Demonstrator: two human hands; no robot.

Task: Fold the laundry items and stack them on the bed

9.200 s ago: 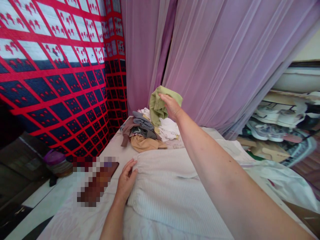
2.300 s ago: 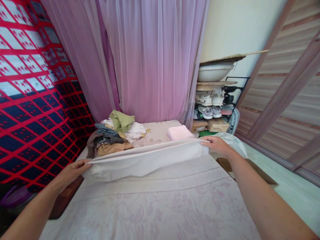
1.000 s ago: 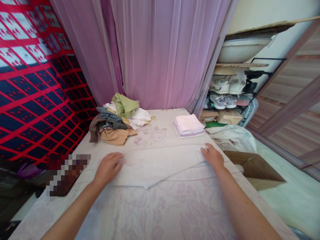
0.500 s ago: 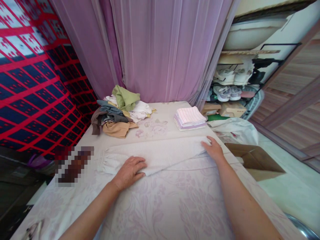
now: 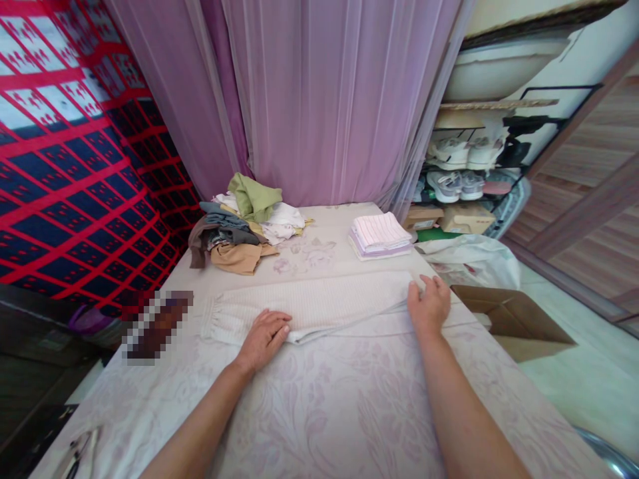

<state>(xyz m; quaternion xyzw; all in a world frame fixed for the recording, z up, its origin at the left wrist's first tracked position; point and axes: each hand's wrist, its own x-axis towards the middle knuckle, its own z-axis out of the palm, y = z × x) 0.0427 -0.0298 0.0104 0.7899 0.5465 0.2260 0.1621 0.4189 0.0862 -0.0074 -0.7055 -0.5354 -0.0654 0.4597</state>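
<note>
Pale, finely striped trousers (image 5: 319,303) lie folded lengthwise across the bed, their gathered elastic end to the left. My left hand (image 5: 264,338) rests flat on the near edge of the cloth, left of its middle, fingers stretched out. At the narrow right end is my right hand (image 5: 430,307), its thumb by the cloth's edge and its fingers apart from the thumb, slightly bent. I see nothing held in it. Behind the trousers on the right sits a stack of folded clothes (image 5: 380,234), a pink-striped piece on top.
A heap of loose clothes (image 5: 239,226) lies at the back left. Purple curtains (image 5: 324,100) hang behind the bed. To the right stand an open cardboard box (image 5: 519,319) and a shoe rack with sneakers (image 5: 452,185). A pixelated patch covers something at the left edge.
My right hand has moved off the top of the trousers' right end to just beside it, turning more upright. My left hand stays on the cloth. The view has shifted slightly.
</note>
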